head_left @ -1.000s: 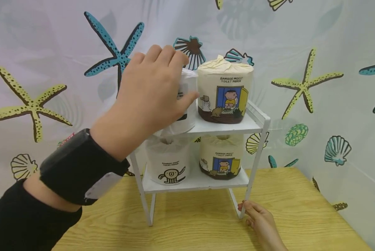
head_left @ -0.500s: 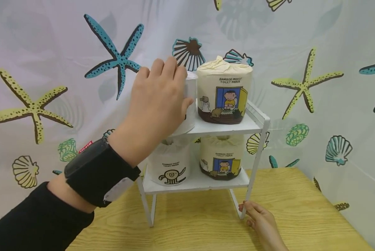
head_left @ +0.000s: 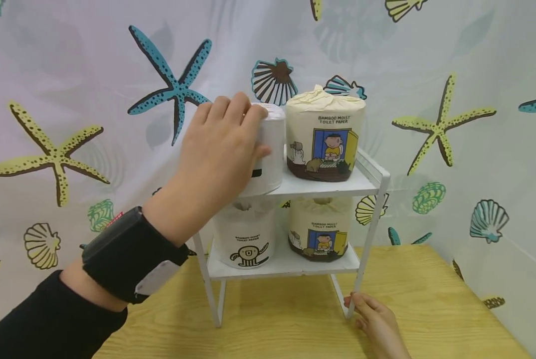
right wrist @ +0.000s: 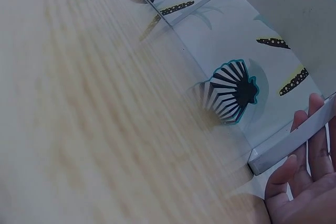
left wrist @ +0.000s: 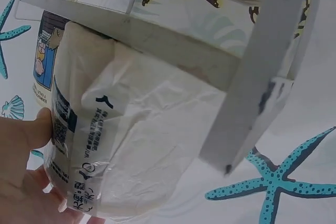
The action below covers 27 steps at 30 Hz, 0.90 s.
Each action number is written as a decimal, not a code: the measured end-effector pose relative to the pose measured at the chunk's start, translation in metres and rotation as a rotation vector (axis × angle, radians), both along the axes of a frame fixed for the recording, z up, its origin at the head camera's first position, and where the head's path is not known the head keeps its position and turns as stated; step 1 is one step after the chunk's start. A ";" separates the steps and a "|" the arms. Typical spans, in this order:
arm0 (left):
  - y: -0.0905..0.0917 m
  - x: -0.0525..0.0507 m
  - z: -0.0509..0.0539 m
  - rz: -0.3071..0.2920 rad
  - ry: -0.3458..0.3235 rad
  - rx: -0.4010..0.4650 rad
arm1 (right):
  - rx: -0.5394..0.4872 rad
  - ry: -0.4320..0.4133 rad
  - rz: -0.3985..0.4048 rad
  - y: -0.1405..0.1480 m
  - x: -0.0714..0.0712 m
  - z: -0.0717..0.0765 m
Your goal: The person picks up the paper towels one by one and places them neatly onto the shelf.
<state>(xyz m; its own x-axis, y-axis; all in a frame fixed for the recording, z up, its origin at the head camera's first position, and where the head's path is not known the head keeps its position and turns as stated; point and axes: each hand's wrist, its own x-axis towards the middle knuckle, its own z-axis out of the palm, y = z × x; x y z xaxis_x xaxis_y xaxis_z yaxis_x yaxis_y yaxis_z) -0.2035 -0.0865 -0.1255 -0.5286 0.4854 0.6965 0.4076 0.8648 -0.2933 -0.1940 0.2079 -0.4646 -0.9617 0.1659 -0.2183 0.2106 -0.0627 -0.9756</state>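
My left hand [head_left: 225, 144] grips a white-wrapped toilet paper roll [head_left: 269, 159] at the left of the rack's upper shelf. Its fingers curl over the roll's top, with the thumb on the front; the back of the hand hides much of the roll. In the left wrist view, dark print shows on the wrapper [left wrist: 152, 114], and the thumb touches its side. The white two-tier rack [head_left: 326, 191] stands on the wooden table. Low down, my right hand [head_left: 377, 319] holds the rack's front right leg between thumb and fingers, as the right wrist view also shows.
Beside the gripped roll stands a cream toilet paper roll [head_left: 326, 144] with a cartoon picture. The lower shelf bears a white roll [head_left: 245, 239] and another cream roll [head_left: 319, 232]. A curtain [head_left: 487, 149] with starfish and shells hangs behind the wooden table [head_left: 285, 319].
My left hand has come down over the white toilet paper roll, and its thumb has drawn in against the front. The right hand stays on the rack's leg. The head view has shifted slightly.
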 end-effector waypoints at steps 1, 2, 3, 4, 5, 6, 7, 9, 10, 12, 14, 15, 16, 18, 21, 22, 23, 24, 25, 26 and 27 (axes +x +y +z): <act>-0.002 -0.001 -0.002 -0.016 0.003 0.014 | -0.001 -0.001 -0.002 0.001 0.001 0.000; -0.004 -0.002 -0.004 -0.028 0.004 0.028 | -0.006 -0.002 -0.002 0.001 0.001 -0.001; -0.006 -0.003 -0.005 -0.035 0.010 0.039 | -0.006 -0.002 -0.002 0.001 0.001 -0.001; -0.008 -0.004 -0.007 -0.042 0.021 0.050 | -0.008 -0.004 -0.002 0.002 0.002 -0.001; -0.010 -0.006 -0.008 -0.046 0.030 0.058 | -0.006 -0.006 -0.003 0.002 0.002 -0.001; -0.012 -0.008 -0.009 -0.049 0.036 0.067 | -0.006 -0.008 -0.003 0.002 0.002 -0.002; -0.014 -0.009 -0.010 -0.050 0.038 0.076 | -0.005 -0.010 -0.003 0.002 0.002 -0.002; -0.017 -0.013 -0.012 -0.054 0.044 0.094 | 0.002 -0.015 -0.004 0.002 0.001 -0.002; -0.019 -0.014 -0.012 -0.059 0.043 0.104 | 0.009 -0.015 0.001 0.002 0.001 -0.002; -0.023 -0.016 -0.014 -0.073 0.041 0.116 | 0.020 -0.013 0.012 0.002 -0.001 -0.003; -0.025 -0.018 -0.015 -0.088 0.034 0.124 | 0.028 -0.012 0.019 0.003 -0.001 -0.002; -0.025 -0.017 -0.014 -0.090 0.022 0.128 | 0.031 -0.011 0.024 0.003 -0.001 -0.002; -0.025 -0.017 -0.014 -0.086 0.011 0.128 | 0.033 -0.010 0.029 0.003 -0.002 -0.002; -0.022 -0.015 -0.012 -0.067 -0.032 0.139 | 0.031 -0.014 0.020 0.003 -0.001 -0.001; -0.013 -0.010 -0.009 -0.018 -0.084 0.156 | 0.033 -0.016 0.007 0.003 0.000 0.000; -0.009 -0.009 -0.009 -0.001 -0.091 0.156 | 0.031 -0.017 0.001 0.002 0.001 0.001; -0.005 -0.008 -0.008 0.018 -0.094 0.155 | 0.027 -0.018 -0.004 0.002 0.001 0.001; -0.001 -0.008 -0.008 0.042 -0.095 0.146 | 0.027 -0.017 -0.004 0.002 0.002 0.001; 0.002 -0.008 -0.008 0.063 -0.086 0.134 | 0.025 -0.016 -0.005 0.002 0.002 0.001; 0.005 -0.008 -0.008 0.083 -0.083 0.124 | 0.022 -0.017 -0.005 0.001 0.002 0.001; 0.008 -0.009 -0.009 0.106 -0.079 0.110 | 0.019 -0.017 -0.006 0.001 0.002 0.000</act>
<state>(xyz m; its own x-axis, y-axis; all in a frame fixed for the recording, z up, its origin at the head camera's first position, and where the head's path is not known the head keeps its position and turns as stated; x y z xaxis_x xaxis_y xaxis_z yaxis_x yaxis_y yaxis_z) -0.2122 -0.0783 -0.1341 -0.6282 0.3467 0.6965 0.3301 0.9294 -0.1649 -0.1919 0.2091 -0.4644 -0.9568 0.1754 -0.2317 0.2271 -0.0459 -0.9728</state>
